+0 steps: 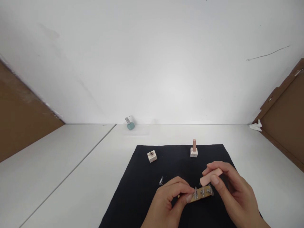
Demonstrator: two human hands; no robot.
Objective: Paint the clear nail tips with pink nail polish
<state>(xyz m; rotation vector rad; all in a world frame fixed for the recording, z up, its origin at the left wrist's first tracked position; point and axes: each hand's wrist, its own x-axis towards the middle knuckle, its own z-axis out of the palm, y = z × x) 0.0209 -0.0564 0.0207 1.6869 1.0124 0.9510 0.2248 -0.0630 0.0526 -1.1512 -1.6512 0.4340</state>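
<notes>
My left hand (172, 198) is closed on the left end of a narrow tan strip (199, 195). Several small clear pieces that look like false nail tips (202, 191) stand along it. Between the thumb and fingers of my right hand (234, 186) is a pink nail polish cap (211, 176), tilted just above the strip. Its lower left end is close to the clear pieces; a brush cannot be made out clearly. One loose clear piece (161, 181) lies on the black cloth (140, 183) left of the strip. Farther back stands a white, uncapped polish bottle (152, 156).
A capped nail polish bottle (194, 151) with a pink cap stands at the cloth's back right. By the wall, a teal polish bottle (130, 124) leans at an angle. Brown panels (285, 126) flank the white table (78, 177), and a crumpled white scrap (256, 126) lies at the right.
</notes>
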